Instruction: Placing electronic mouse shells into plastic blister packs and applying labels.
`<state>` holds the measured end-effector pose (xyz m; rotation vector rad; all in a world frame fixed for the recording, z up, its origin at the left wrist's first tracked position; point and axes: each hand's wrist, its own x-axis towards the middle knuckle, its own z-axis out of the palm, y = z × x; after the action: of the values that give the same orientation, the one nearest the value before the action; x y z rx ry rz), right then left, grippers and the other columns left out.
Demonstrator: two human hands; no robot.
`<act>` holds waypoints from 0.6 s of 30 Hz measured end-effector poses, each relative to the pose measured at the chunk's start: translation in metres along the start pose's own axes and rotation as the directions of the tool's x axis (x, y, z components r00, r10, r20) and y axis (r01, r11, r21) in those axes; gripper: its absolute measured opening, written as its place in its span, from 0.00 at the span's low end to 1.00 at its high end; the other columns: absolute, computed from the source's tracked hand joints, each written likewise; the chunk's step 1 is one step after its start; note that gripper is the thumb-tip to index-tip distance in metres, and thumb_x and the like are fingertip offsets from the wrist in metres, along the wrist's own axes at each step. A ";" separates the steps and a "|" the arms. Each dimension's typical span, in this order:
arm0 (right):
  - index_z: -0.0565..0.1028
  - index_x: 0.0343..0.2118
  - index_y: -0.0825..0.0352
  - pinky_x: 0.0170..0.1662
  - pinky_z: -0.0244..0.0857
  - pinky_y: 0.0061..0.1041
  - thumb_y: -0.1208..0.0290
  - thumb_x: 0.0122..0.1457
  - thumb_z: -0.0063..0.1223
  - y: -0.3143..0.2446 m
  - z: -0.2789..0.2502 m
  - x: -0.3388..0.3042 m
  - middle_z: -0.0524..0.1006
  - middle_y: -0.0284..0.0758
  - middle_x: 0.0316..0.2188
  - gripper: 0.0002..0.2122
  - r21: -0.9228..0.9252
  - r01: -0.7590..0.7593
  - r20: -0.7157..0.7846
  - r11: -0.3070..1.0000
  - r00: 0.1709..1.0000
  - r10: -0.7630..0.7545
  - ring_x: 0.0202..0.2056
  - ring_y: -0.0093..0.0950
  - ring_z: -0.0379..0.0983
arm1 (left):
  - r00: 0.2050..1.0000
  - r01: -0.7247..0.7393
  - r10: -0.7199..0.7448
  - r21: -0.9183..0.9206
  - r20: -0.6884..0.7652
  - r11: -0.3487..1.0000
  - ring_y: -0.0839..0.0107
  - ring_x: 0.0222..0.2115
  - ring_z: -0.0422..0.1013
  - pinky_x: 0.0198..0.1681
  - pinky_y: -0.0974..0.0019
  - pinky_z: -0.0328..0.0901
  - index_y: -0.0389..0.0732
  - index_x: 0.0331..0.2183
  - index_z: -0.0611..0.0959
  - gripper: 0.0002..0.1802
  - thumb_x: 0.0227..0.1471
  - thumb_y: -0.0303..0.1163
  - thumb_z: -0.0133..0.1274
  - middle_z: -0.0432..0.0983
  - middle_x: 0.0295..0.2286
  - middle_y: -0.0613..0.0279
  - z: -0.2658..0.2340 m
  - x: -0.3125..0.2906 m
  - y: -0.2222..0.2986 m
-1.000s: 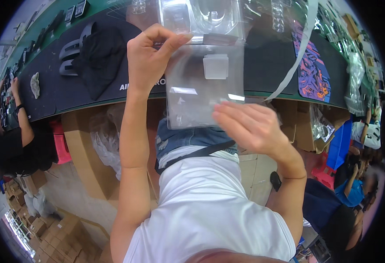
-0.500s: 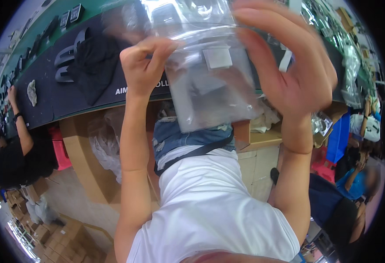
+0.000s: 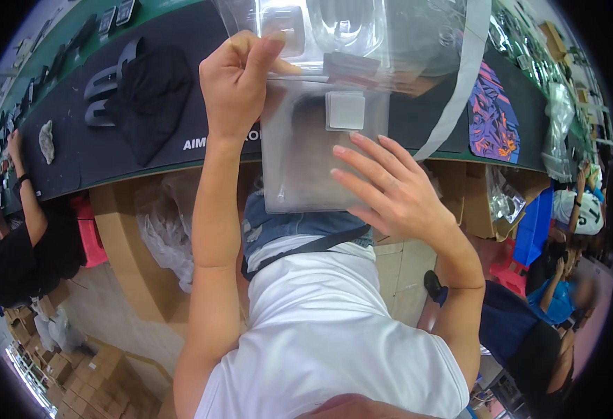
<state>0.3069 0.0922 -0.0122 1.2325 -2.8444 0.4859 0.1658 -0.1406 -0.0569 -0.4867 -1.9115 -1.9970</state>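
My left hand (image 3: 240, 84) pinches the top edge of a clear plastic bag (image 3: 306, 164), holding it up in front of me. A small white square packet (image 3: 347, 110) shows through the bag near its top. My right hand (image 3: 390, 188) lies flat with fingers spread against the bag's lower right side. Just above the bag, at the top of the view, sits a clear moulded plastic tray (image 3: 334, 28) over the dark work table (image 3: 62, 160).
A black garment (image 3: 149, 105) and grey curved parts (image 3: 104, 84) lie on the table at left. A colourful printed sheet (image 3: 491, 115) lies at right. Cardboard boxes (image 3: 121, 244) stand under the table. Another person's arm (image 3: 30, 202) works at far left; more people sit at right.
My right hand has come down from the bag's upper right side to its lower right, fingers spread. The bag hangs lower and flatter than before.
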 end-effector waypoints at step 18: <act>0.80 0.35 0.73 0.38 0.69 0.18 0.73 0.61 0.55 0.023 -0.076 0.070 0.82 0.35 0.30 0.08 0.716 -0.020 -0.378 0.697 0.829 0.413 0.32 0.19 0.76 | 0.865 -0.053 0.102 -0.112 0.491 0.992 0.60 0.40 0.74 0.44 0.62 0.67 0.28 0.38 0.83 0.57 0.44 0.80 0.37 0.79 0.37 0.51 -0.041 -0.009 -0.003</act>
<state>0.2335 0.0789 0.0624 0.5833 -2.3652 1.7239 0.1715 -0.1818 -0.0653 -1.1877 -2.0316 -2.0558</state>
